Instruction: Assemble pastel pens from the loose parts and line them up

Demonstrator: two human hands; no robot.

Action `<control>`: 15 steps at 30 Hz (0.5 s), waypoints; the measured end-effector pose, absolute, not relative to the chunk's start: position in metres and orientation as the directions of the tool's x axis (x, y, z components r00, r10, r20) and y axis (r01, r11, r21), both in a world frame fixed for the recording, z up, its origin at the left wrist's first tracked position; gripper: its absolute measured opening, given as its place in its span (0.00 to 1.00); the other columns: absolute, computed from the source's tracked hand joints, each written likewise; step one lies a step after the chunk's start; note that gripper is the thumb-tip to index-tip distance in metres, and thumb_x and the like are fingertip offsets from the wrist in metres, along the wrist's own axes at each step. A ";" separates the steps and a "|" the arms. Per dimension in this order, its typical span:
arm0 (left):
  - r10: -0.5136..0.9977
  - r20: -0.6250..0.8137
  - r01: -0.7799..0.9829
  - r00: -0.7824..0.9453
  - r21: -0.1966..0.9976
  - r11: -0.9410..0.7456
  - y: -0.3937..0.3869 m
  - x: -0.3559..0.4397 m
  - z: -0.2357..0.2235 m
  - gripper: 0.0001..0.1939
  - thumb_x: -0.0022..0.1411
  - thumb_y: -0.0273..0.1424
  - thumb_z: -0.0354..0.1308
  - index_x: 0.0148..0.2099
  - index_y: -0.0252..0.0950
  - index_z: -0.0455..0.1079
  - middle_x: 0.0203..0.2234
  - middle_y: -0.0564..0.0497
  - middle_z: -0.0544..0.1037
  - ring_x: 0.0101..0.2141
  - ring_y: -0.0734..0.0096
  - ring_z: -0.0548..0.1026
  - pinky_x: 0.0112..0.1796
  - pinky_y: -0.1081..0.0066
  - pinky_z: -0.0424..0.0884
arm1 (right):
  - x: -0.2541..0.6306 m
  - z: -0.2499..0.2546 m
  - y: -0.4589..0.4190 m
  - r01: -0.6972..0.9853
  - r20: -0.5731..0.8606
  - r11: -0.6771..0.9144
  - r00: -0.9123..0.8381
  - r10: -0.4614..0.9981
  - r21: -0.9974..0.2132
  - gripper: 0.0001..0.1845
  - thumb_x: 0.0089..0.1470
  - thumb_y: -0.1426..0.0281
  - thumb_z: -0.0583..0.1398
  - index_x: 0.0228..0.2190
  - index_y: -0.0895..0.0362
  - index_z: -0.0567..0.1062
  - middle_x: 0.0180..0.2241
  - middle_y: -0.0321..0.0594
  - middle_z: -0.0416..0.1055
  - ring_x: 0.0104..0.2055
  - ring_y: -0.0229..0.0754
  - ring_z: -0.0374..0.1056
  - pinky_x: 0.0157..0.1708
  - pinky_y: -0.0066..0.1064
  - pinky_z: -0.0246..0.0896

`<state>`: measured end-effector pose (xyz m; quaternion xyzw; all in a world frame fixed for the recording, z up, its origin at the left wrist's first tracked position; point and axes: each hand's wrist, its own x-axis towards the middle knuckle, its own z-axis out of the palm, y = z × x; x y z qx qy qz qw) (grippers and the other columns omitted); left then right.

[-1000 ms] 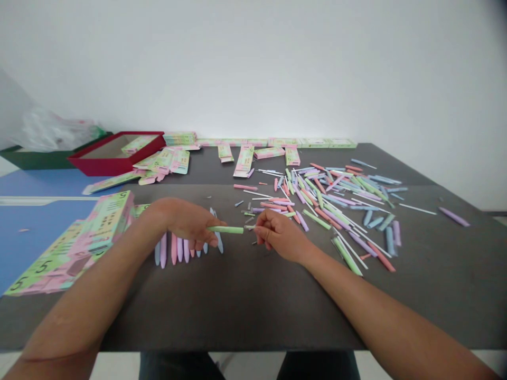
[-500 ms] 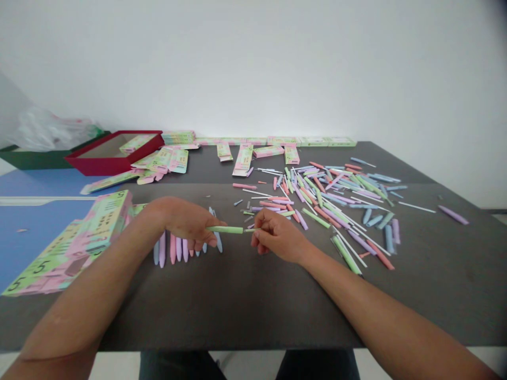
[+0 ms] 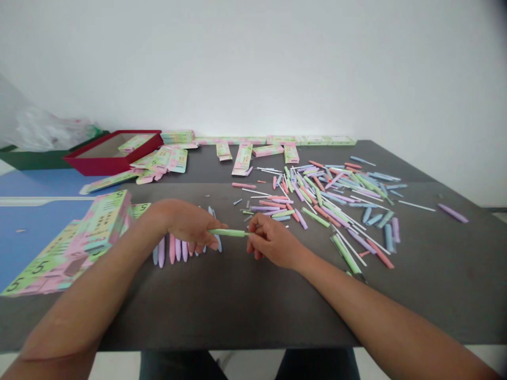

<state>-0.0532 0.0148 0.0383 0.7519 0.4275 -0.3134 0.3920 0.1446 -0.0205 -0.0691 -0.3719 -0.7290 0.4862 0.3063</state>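
Green pen (image 3: 227, 232), gripped from both sides.
My left hand (image 3: 190, 226) pinches its body, my right hand (image 3: 273, 240) its thin end (image 3: 246, 234); I should keep both aligned.

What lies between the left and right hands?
In the head view, a green pen barrel in the left hand, then a thin piece reaching the right hand.

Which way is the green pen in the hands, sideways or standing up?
Sideways: the green pen runs nearly level from the left hand toward the right hand, neither end pointing up.
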 end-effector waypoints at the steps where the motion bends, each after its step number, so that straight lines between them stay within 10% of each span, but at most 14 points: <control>1: 0.400 -0.806 0.889 0.436 0.318 -0.329 0.015 -0.053 0.038 0.14 0.59 0.28 0.49 0.47 0.34 0.66 0.28 0.48 0.77 0.30 0.64 0.76 0.30 0.73 0.70 | 0.144 -0.069 -0.021 0.246 0.088 0.252 -0.530 0.843 -0.936 0.05 0.52 0.75 0.51 0.33 0.54 0.59 0.22 0.31 0.71 0.18 0.32 0.66 0.20 0.21 0.56; 15: 0.423 -0.802 0.890 0.423 0.280 -0.359 0.011 -0.049 0.045 0.15 0.59 0.29 0.49 0.49 0.36 0.67 0.29 0.50 0.78 0.31 0.67 0.75 0.30 0.75 0.68 | 0.141 -0.064 -0.027 0.180 0.131 0.266 -0.538 0.832 -0.947 0.03 0.55 0.74 0.51 0.34 0.55 0.61 0.25 0.33 0.71 0.20 0.32 0.66 0.21 0.23 0.58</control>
